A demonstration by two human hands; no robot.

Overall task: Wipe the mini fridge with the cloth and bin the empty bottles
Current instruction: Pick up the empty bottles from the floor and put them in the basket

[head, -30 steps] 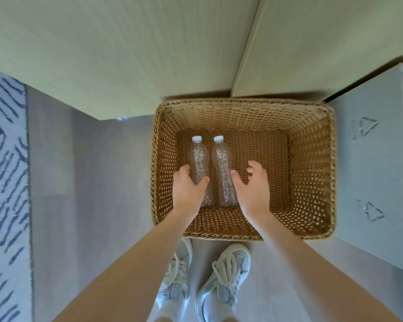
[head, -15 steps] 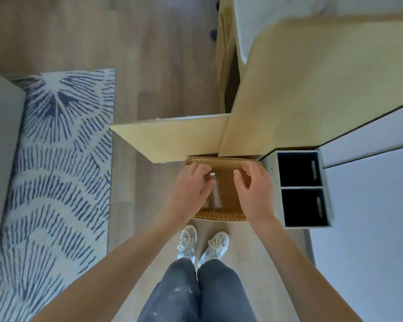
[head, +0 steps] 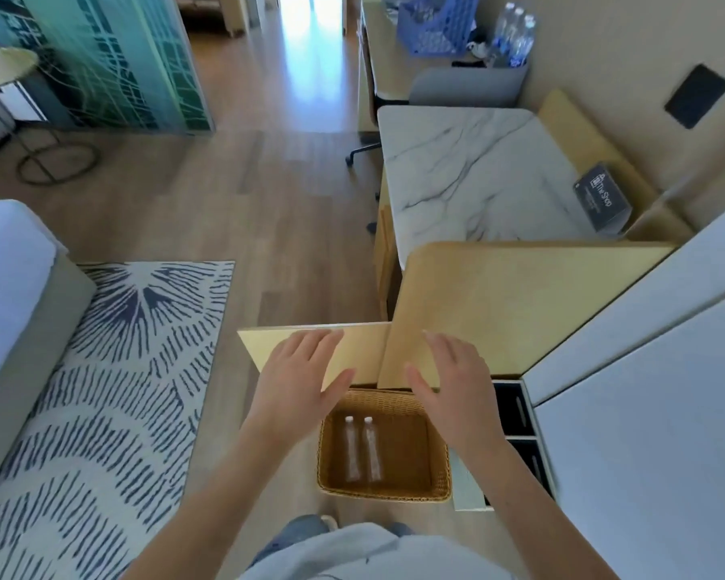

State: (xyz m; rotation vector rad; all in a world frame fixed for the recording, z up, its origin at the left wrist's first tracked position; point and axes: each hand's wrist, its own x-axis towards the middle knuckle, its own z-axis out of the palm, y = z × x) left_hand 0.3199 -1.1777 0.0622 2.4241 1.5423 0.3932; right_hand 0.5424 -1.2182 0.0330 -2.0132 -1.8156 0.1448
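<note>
Both your hands are empty right now, fingers spread wide and holding nothing. Your left hand (head: 300, 380) hangs at about 10 o'clock from the basket, and your right hand (head: 455, 389) sits at about 1 o'clock from it, both well above it and not touching anything as far as I can tell.

The two bottles (head: 363, 447) are lying side by side on the bottom of the wicker basket (head: 384, 491), caps pointing toward 12 o'clock, on the left half of it. So the binning part looks done to me.

Just past your fingertips at 12 o'clock there's an open cabinet door (head: 365, 349) sticking out to the left, with the wood cabinet top (head: 515, 303) at 1 o'clock. The grey bin unit (head: 515, 416) with dark slots is at 3 o'clock, right beside the basket.

What could go wrong: I don't see a cloth or the fridge itself anywhere here, so you could easily skip the wiping if you treat this as finished. Also that open door is right in front of your knuckles, so a fast reach forward could smack it. And the basket is near your feet at 6 o'clock, easy to kick when you step off.
</note>
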